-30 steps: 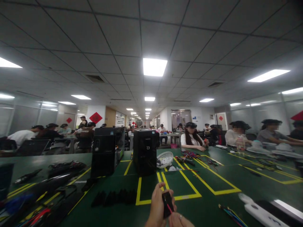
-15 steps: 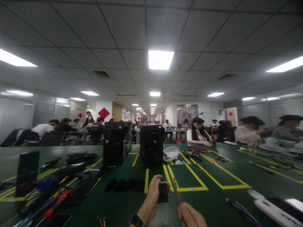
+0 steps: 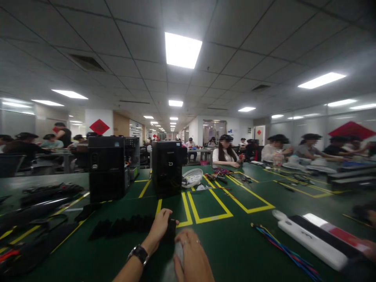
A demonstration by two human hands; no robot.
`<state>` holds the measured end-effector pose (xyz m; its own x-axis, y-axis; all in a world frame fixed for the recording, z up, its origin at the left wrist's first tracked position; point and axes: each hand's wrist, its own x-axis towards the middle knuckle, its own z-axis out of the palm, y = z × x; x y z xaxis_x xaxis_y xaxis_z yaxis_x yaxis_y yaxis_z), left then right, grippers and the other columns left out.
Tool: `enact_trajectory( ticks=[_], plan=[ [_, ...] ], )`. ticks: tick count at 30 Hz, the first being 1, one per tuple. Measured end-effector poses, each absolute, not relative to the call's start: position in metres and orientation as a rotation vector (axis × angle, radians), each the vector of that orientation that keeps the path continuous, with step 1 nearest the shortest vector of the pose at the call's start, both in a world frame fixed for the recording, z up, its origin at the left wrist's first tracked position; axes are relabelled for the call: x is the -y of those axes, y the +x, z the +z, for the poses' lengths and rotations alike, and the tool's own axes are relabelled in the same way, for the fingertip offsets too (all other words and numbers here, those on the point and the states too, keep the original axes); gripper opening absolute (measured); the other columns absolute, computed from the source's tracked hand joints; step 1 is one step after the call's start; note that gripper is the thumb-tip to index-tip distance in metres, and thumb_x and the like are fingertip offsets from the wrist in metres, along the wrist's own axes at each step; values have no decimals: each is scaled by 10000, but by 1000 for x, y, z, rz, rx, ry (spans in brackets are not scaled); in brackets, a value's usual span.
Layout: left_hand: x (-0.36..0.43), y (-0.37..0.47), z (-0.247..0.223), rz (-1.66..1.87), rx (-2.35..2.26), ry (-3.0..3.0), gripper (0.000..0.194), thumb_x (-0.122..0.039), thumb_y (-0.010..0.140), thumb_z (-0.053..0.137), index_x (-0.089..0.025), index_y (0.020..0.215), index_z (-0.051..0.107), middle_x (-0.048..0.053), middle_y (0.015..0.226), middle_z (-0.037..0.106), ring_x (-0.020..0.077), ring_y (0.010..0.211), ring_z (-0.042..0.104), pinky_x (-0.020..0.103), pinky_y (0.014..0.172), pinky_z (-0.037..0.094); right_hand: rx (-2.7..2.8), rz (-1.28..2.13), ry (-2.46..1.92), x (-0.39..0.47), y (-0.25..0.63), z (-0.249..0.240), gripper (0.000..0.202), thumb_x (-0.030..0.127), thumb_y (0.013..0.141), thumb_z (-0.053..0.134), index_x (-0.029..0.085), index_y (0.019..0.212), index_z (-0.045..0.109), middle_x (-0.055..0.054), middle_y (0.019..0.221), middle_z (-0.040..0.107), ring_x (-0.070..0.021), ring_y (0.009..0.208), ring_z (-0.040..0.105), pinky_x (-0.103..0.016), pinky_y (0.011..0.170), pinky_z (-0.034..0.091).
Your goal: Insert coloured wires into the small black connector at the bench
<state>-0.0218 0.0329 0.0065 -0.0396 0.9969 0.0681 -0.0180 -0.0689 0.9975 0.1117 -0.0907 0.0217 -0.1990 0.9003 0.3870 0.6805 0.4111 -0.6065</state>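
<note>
- A small black connector block [image 3: 170, 231] is pinched in the left hand [image 3: 160, 227], low over the green table [image 3: 235, 243] — beside a row of similar black parts [image 3: 126, 226].
- The right hand [image 3: 190, 254] is curled just beside it; its grip cannot be told.
- The block is judged light and rigid — best held by its sides.

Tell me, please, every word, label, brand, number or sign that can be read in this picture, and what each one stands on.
None can be read.
Red diamond sign on the white pillar: marks too blurred.
Emblem on the front of the black computer tower: a pale mark, unreadable.
White poster by the wooden wall: print too small.
White power strip: no legible marking.
</note>
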Motion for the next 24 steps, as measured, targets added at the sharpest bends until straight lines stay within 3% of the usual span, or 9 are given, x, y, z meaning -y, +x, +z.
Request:
enact_trajectory(
  ticks=[3,6,11,15,19,24],
  plan=[
    [-38,-10,-7,1293,-1209,1301,220,-362,765,483,-164,823,560,73,774,656,215,716,632,320,669,456,1914,315,-1297,66,124,32,567,145,704,577,224,1252,453,-85,1341,443,-268,1221,402,-388,1001,326],
    [-38,-1,-15,1272,-1220,1379,272,-360,767,460,-145,863,596,88,897,648,231,880,609,332,778,442,1945,387,-1213,52,133,30,457,151,720,591,240,1164,525,-48,1201,567,-238,1136,478,-357,976,350],
    [-32,-8,-2,1235,-1245,1485,280,-351,778,474,-155,931,601,91,899,662,239,893,610,354,808,422,1966,429,-1210,39,137,20,397,173,705,638,231,1091,569,-42,1072,619,-219,1021,535,-315,900,382],
    [-11,-41,33,1309,-1283,1622,264,-362,799,479,-188,968,582,75,890,667,234,916,603,342,836,400,2025,386,-1235,19,144,12,233,194,758,584,206,988,611,-54,983,639,-220,963,549,-312,863,391],
    [27,-94,62,1268,-1441,1826,260,-367,831,432,-211,949,603,68,959,643,224,937,577,330,838,405,1999,377,-1210,-16,142,6,209,191,798,507,163,980,607,-91,1022,619,-211,979,553,-314,891,395],
    [70,-171,43,1093,-1749,1901,258,-362,796,483,-252,970,639,56,1014,631,244,988,549,397,918,394,1997,403,-1192,-55,113,3,253,204,775,519,124,995,615,-128,1004,626,-243,954,575,-353,875,415]
  ],
)
